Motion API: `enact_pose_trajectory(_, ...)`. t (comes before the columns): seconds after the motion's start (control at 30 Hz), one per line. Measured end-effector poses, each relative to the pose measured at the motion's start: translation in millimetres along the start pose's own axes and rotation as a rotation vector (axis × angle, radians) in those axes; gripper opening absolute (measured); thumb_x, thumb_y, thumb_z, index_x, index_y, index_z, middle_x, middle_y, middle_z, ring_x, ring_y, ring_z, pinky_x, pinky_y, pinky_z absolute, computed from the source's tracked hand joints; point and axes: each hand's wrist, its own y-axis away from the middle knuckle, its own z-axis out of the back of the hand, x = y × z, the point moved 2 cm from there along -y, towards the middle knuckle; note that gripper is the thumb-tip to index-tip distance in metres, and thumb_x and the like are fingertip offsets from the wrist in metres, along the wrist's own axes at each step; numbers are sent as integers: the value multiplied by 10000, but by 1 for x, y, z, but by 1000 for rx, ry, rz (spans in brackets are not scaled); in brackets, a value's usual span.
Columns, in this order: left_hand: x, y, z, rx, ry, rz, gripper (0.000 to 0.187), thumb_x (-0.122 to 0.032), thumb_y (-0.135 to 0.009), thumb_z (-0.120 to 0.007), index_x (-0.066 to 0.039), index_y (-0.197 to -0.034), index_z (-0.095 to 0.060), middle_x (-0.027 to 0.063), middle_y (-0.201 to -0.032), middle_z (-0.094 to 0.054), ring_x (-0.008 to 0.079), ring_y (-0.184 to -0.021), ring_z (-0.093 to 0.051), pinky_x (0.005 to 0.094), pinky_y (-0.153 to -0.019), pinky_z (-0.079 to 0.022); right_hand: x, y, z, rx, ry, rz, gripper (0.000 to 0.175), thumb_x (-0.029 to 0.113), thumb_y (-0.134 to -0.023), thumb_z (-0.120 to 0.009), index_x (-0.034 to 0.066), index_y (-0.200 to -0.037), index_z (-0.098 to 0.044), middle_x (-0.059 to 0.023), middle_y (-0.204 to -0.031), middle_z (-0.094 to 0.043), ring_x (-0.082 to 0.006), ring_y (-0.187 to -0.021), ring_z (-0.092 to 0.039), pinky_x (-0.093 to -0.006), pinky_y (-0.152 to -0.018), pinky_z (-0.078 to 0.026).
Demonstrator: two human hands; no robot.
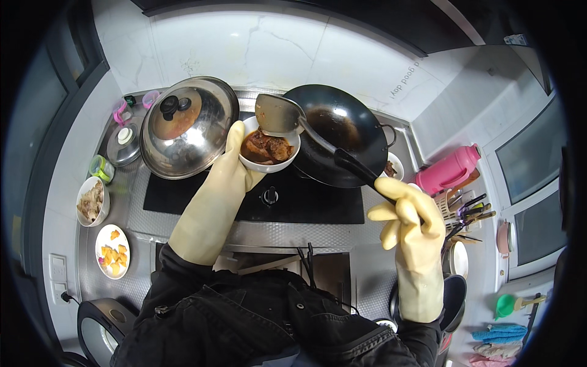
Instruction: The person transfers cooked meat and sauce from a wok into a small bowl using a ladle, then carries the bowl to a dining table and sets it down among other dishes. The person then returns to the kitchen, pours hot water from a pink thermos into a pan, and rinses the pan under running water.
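Observation:
My left hand [236,160], in a cream rubber glove, holds a white bowl [271,168] from its left side. Dark braised meat in brown sauce [270,147] fills the bowl. My right hand [408,213], gloved alike, grips the black handle of a metal wok spatula [277,114]; the blade is over the bowl's back edge, close above the meat. Behind and right of the bowl, a black wok [341,133] sits on the stove, brown residue on its inside. To the left stands a domed steel lid [192,133] with a black knob, covering whatever lies below it.
At left are a bowl of pale food pieces [91,204], a plate of orange pieces [113,250], a small lidded pot [124,147] and jars. Right of the wok stand a small bowl [395,166], a pink thermos [447,169] and a utensil rack [451,206] with knives.

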Motion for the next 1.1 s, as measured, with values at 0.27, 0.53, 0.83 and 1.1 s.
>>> enact_pose_trajectory(0.27,2,-9,28,-92,36,11,663,-503,-1135,-513,33,-1524,-484,204,-1509,-600,318,-1366,-626,498,-1143,-549,-78,-19,44,-314,-709,-235,418,256,-1113,-631,-92,-1342,-657,-217,-1071,-789,-129,-605,-697,-192,-446,-482)
enact_pose_trajectory(0.53,16,-18,61,-84,126,78,734,-542,-1109,-538,34,-1558,-458,235,-1560,-553,390,-1395,-595,588,-1152,-530,-122,-48,22,-284,289,-521,323,215,-1105,-581,79,-1379,-687,-136,-1054,-784,-192,-714,-695,-299,-652,-545)
enact_pose_trajectory(0.83,20,0,53,53,65,173,794,-555,-1085,-587,61,-1561,-430,246,-1545,-553,397,-1372,-607,558,-1150,-543,-111,-50,-13,218,1261,-325,347,287,-1082,-550,95,-1371,-562,-204,-987,-748,-430,-918,-745,-520,-782,-612)
enact_pose_trajectory(1.1,34,19,17,254,-90,343,806,-613,-1112,-469,42,-1583,-449,208,-1555,-565,347,-1410,-585,499,-1200,-480,-93,-11,-21,127,1226,-415,570,471,-1014,-675,56,-1372,-521,-216,-942,-745,-460,-954,-727,-576,-849,-560)
